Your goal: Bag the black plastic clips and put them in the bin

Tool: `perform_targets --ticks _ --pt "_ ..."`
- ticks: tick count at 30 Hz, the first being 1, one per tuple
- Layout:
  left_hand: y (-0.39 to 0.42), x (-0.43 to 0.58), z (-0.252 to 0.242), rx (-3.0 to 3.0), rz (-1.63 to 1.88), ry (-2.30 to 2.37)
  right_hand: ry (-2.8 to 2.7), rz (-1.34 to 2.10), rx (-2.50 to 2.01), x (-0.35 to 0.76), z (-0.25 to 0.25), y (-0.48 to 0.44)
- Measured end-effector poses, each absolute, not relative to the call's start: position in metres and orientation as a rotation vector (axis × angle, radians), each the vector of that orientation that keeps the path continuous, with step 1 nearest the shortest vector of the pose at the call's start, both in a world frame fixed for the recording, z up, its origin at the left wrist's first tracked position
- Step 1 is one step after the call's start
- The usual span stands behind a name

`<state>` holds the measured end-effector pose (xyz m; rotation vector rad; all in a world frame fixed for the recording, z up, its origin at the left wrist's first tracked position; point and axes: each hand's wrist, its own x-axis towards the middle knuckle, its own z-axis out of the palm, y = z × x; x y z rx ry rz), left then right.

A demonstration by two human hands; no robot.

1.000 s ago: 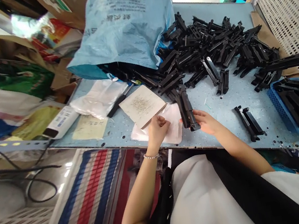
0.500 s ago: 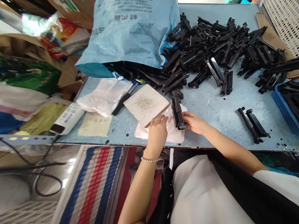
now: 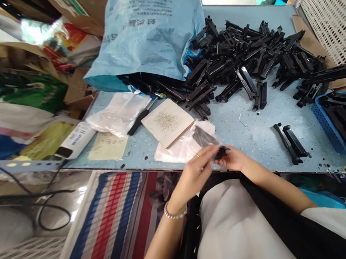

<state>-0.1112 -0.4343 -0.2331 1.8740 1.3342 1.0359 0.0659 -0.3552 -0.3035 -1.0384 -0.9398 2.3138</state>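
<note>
Near the table's front edge, my left hand (image 3: pixel 199 169) and my right hand (image 3: pixel 231 158) meet around a black plastic part inside a clear bag (image 3: pixel 206 138). The fingers of my left hand lie over the bag and press on its lower end. My right hand pinches the part's dark end from the other side. Behind them lie white plastic bags (image 3: pixel 176 149), partly under a square board (image 3: pixel 168 121). Two black parts (image 3: pixel 292 142) rest side by side on the table to the right.
A large heap of black parts (image 3: pixel 247 55) covers the back of the table (image 3: pixel 232 126), beside a big blue sack (image 3: pixel 150 31). A blue basket (image 3: pixel 329 134) of black parts stands at the right. A white power strip (image 3: pixel 78 138) lies at the left.
The black part has gone from bare and upright to lying in a clear bag, tilted toward me. My left hand has moved right and nearer, onto the bag; my right hand has come closer too.
</note>
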Motion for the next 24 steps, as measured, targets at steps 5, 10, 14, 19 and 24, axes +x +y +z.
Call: perform_targets --ticks 5,10,14,19,24 --pt "-0.439 -0.091 -0.247 1.945 0.989 1.395 -1.288 1.932 -1.187 0.071 -0.284 -0.364" --pt "-0.463 -0.115 -0.228 1.948 0.994 1.48 -1.714 1.953 -1.001 0.106 -0.243 -0.382" --pt "-0.526 -0.184 -0.207 1.777 0.615 1.561 -2.077 1.271 -1.461 0.18 -0.222 -0.363" --pt "-0.536 -0.211 -0.27 1.491 -0.164 1.632 -2.163 0.236 -2.419 0.261 -0.234 -0.332" --pt "-0.493 -0.175 -0.298 1.368 -0.174 1.753 -2.318 0.28 -2.31 0.267 -0.247 -0.339"
